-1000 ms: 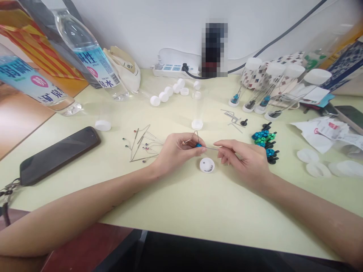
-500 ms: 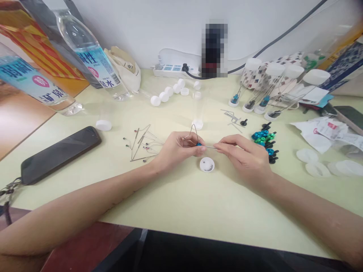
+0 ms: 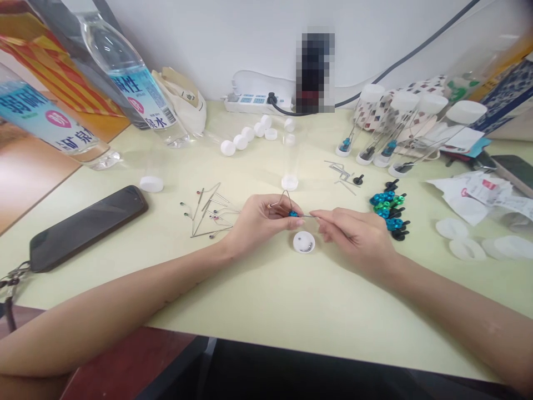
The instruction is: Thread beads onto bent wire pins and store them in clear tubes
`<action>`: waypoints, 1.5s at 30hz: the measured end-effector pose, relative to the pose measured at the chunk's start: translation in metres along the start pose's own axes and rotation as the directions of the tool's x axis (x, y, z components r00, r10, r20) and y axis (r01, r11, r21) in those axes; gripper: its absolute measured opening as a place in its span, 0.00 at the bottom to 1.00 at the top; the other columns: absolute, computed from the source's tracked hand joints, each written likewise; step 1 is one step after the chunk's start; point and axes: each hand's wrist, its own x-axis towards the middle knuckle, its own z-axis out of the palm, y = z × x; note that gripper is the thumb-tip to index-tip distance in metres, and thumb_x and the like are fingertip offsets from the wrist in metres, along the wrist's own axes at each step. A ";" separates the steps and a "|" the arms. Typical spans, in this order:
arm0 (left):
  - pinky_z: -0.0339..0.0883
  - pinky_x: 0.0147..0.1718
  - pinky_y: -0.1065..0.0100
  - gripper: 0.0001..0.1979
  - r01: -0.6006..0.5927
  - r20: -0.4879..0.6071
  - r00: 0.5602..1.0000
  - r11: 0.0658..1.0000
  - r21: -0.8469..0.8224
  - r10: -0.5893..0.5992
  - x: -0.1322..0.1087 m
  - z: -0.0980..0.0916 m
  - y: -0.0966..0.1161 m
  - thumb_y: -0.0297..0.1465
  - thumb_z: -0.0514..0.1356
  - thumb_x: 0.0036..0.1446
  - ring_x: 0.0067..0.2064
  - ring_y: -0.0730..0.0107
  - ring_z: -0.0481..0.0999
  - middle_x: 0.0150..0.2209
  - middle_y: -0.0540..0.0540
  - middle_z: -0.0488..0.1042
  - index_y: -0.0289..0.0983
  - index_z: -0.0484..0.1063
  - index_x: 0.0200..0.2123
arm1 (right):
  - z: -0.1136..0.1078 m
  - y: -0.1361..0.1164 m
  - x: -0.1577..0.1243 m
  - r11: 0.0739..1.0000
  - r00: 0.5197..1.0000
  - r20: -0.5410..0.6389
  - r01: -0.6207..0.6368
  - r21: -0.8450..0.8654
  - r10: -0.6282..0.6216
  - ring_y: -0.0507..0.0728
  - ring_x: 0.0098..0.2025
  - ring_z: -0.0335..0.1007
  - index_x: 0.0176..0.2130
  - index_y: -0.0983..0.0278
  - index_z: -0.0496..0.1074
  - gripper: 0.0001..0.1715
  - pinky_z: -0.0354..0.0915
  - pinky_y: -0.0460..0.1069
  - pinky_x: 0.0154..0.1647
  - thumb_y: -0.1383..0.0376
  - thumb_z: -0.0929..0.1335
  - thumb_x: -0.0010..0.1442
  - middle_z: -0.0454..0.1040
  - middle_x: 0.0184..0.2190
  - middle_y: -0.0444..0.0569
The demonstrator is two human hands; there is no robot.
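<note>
The person's left hand [image 3: 261,220] and right hand [image 3: 357,236] meet just above the middle of a pale yellow desk [image 3: 266,300], with a bent steel wire [image 3: 286,199] between them. The wire rises in a narrow triangular loop above the left hand, then runs out as a thin straight length to the right. A small blue nut [image 3: 293,214] sits on it, close to the left fingertips. The left hand holds a narrow pinch on the wire at the nut, and the right hand's fingertips [image 3: 313,214] close narrowly on the wire's straight end.

Just below the hands lies a white bottle cap [image 3: 303,242] with small metal bits inside. To the left, a loose heap of bent wires [image 3: 208,214] lies near the left hand, some tipped with tiny coloured beads. Beside the right hand are blue and green nuts [image 3: 385,204] and black screws [image 3: 398,235]. A white cap [image 3: 289,182] stands just beyond the wire's loop, and a dark smartphone [image 3: 87,228] lies farther left
</note>
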 end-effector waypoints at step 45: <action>0.71 0.35 0.67 0.08 0.066 0.026 0.997 0.998 -0.001 -0.066 0.001 -0.002 0.003 0.32 0.67 0.48 0.31 0.70 0.76 0.28 0.47 0.76 0.34 0.76 0.31 | 0.000 -0.001 0.001 0.989 0.992 -0.128 -0.005 -0.151 -0.014 0.52 0.30 0.70 0.37 0.59 0.75 0.11 0.66 0.47 0.28 0.73 0.66 0.60 0.73 0.33 0.48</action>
